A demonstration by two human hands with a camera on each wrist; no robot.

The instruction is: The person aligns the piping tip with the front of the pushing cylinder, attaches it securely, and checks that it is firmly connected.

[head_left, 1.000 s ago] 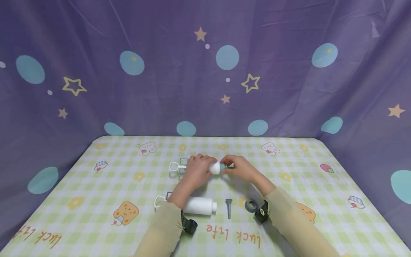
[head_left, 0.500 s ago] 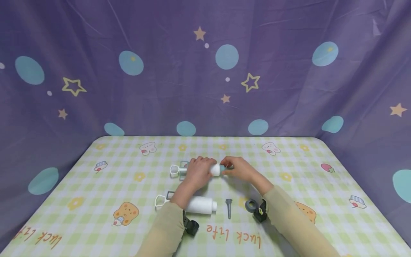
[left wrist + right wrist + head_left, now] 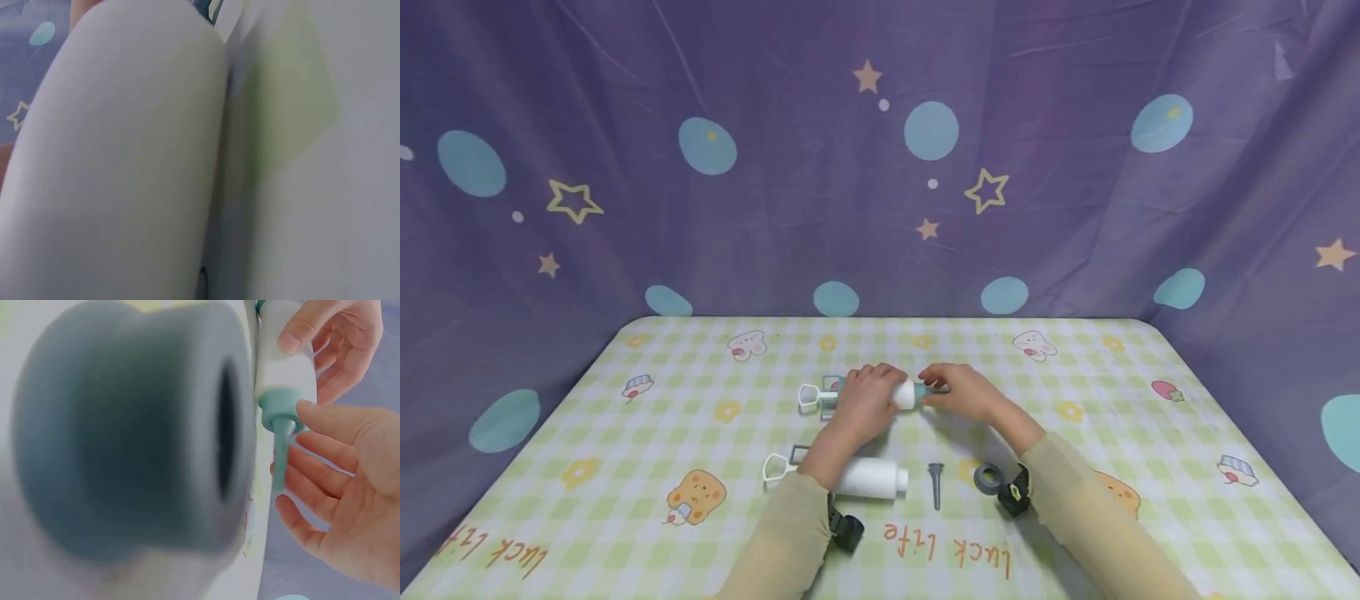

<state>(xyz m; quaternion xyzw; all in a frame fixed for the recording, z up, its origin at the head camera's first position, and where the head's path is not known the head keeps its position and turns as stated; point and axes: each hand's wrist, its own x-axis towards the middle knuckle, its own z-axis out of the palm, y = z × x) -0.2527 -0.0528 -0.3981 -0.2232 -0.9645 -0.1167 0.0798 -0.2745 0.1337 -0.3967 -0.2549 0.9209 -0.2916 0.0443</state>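
Near the middle of the table, my left hand [image 3: 867, 404] grips the white barrel [image 3: 284, 372] of a large plunger syringe, lying sideways with its white loop handle [image 3: 808, 396] to the left. On its right end sits a teal screw cap [image 3: 279, 403] with a long tapered nozzle [image 3: 280, 456]. My right hand [image 3: 964, 392] has thumb and index fingertip at the cap's edge; its other fingers spread loosely behind the nozzle. A second white syringe barrel [image 3: 868, 478] lies under my left forearm and fills much of the left wrist view.
In front of the hands, a dark grey nozzle [image 3: 936, 486] and a grey ring cap [image 3: 988, 478] lie on the checked tablecloth [image 3: 625, 467]. The ring looms blurred in the right wrist view. A purple curtain [image 3: 880, 208] hangs behind the table.
The syringe has come slightly towards me over the second. My right fingers shift a little around the teal cap, while the left hand keeps its grip. The loose parts stay put.
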